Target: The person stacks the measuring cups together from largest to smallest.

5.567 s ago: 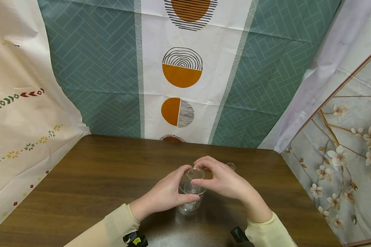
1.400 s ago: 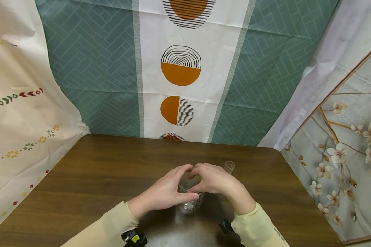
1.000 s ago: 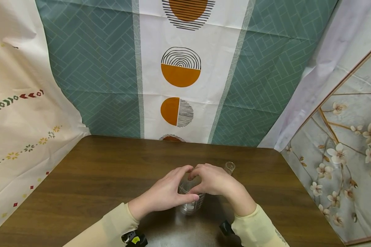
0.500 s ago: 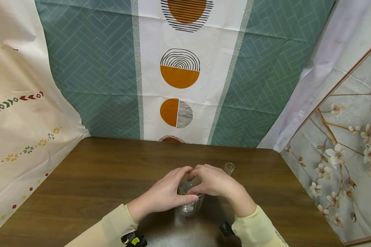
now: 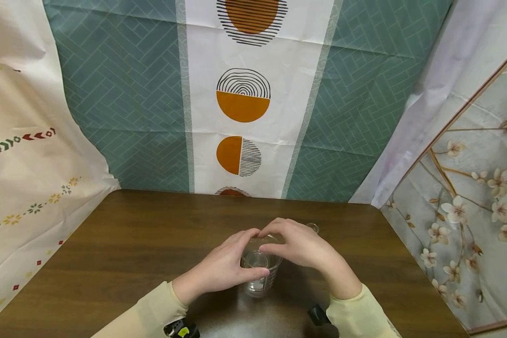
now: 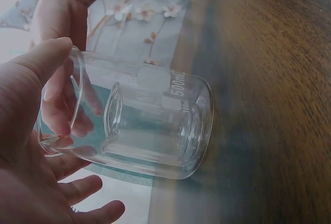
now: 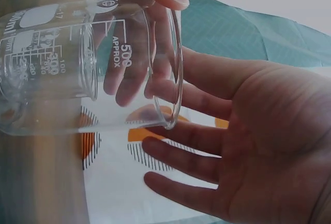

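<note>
- Left hand (image 5: 226, 263) grasps large beaker (image 7: 126, 58) round its rim; small beaker (image 6: 147, 125) inside, below the grip.
- Right hand (image 5: 301, 241) holds nothing, across from the grip.
- Risk: slack left fingers or a right-hand knock could tip it, chipping glass.

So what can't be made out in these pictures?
Head view: all but the rim of a glass vessel, hidden by the right hand.
Right wrist view: the finest print on the small beaker, too small and mixed with markings on the large beaker.
Left wrist view: part of the left hand, cut off by the left edge.
</note>
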A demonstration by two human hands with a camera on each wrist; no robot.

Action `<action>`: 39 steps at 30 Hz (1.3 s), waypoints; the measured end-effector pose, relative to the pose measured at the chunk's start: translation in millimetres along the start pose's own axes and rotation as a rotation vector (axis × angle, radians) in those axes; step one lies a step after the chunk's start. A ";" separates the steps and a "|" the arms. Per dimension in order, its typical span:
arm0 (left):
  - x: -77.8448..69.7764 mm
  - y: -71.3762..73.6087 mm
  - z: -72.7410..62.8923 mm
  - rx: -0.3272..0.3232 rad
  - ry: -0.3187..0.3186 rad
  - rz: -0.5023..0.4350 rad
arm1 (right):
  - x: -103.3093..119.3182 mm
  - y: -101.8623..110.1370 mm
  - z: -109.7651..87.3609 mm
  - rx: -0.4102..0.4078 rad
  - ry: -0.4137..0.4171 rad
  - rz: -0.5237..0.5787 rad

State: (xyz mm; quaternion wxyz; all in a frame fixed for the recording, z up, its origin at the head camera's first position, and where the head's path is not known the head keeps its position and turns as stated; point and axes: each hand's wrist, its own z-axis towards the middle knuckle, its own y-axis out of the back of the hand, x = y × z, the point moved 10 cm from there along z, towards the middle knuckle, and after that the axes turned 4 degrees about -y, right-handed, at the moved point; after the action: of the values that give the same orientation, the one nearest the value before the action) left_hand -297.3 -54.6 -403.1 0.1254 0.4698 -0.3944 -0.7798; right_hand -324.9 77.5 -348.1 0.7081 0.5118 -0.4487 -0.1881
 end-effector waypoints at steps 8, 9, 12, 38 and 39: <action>1.3 -1.7 0.7 0.004 0.009 0.020 | -5.6 12.4 -7.9 -0.116 -0.029 -0.017; 1.4 -1.7 0.6 0.005 0.011 0.020 | -5.8 13.5 -8.6 -0.122 -0.032 -0.017; 1.9 -1.5 -0.1 0.005 0.017 0.020 | -7.4 16.1 -10.4 -0.129 -0.043 -0.020; 2.3 -1.0 1.6 -0.008 0.011 0.013 | -55.7 48.5 -15.2 -0.227 -0.169 -0.097; 2.6 -1.2 1.6 -0.007 0.013 0.010 | -57.1 49.5 -15.3 -0.227 -0.174 -0.096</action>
State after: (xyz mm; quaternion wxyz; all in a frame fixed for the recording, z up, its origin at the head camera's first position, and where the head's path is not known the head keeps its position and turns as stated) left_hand -299.8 -54.5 -405.3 0.1335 0.4722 -0.3934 -0.7775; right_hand -351.8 147.5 -330.3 0.7101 0.4311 -0.4591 -0.3150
